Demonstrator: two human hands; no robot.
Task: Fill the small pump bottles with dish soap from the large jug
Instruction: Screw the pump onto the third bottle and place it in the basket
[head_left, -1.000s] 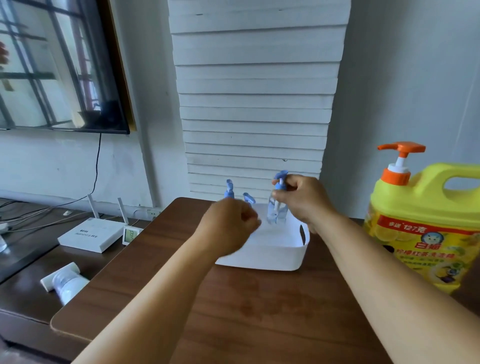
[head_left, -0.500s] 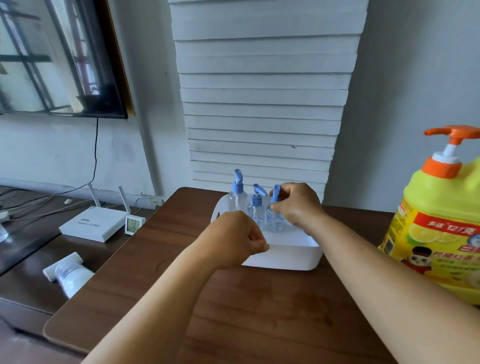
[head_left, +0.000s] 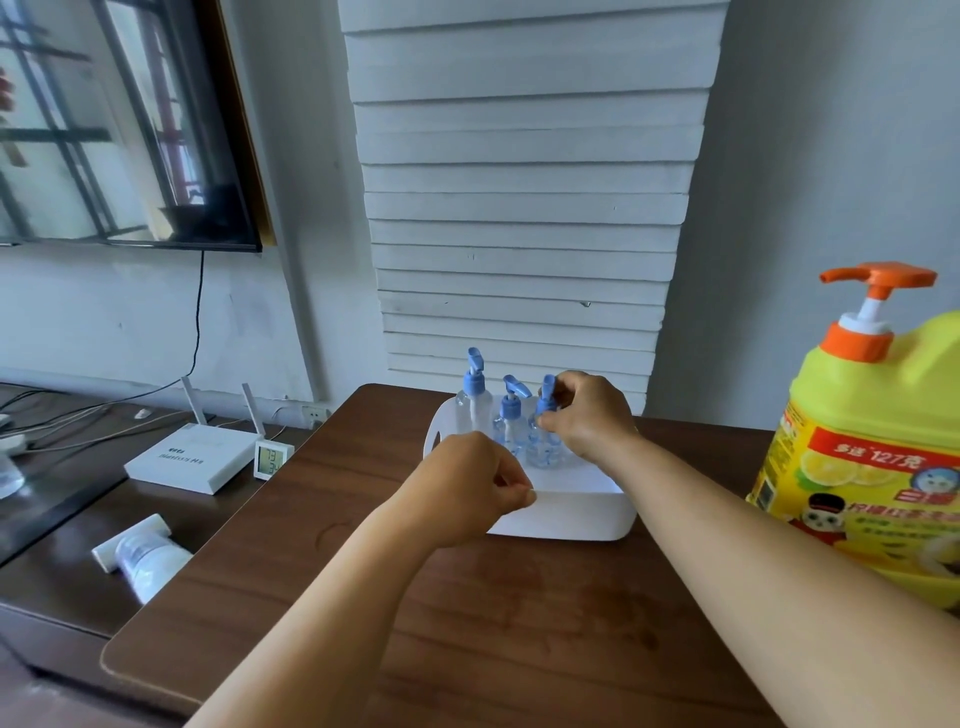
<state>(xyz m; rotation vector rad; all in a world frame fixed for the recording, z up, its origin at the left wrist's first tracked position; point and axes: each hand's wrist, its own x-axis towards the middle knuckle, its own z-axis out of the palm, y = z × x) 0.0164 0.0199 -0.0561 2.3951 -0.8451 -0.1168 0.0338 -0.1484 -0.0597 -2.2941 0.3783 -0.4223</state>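
Three small clear pump bottles with blue pump heads stand in a white bin (head_left: 571, 512) on the brown table. My right hand (head_left: 587, 415) grips the rightmost bottle (head_left: 543, 449) around its blue pump and neck. The middle bottle (head_left: 508, 415) and the taller left bottle (head_left: 474, 392) stand free. My left hand (head_left: 467, 491) pinches the bin's near rim. A large yellow dish soap jug (head_left: 878, 441) with an orange pump stands at the table's right edge, apart from both hands.
The wooden table (head_left: 467, 623) reaches to the near edge. On a lower dark cabinet to the left lie a white router (head_left: 184, 457), a small digital display (head_left: 272, 460) and a white tube (head_left: 140, 553). A stack of white boards (head_left: 519, 208) leans on the wall behind.
My right hand lowered the bottle it held down into the bin beside the other two. My left hand stayed at the bin's rim. The view shifted, bringing the jug closer on the right.
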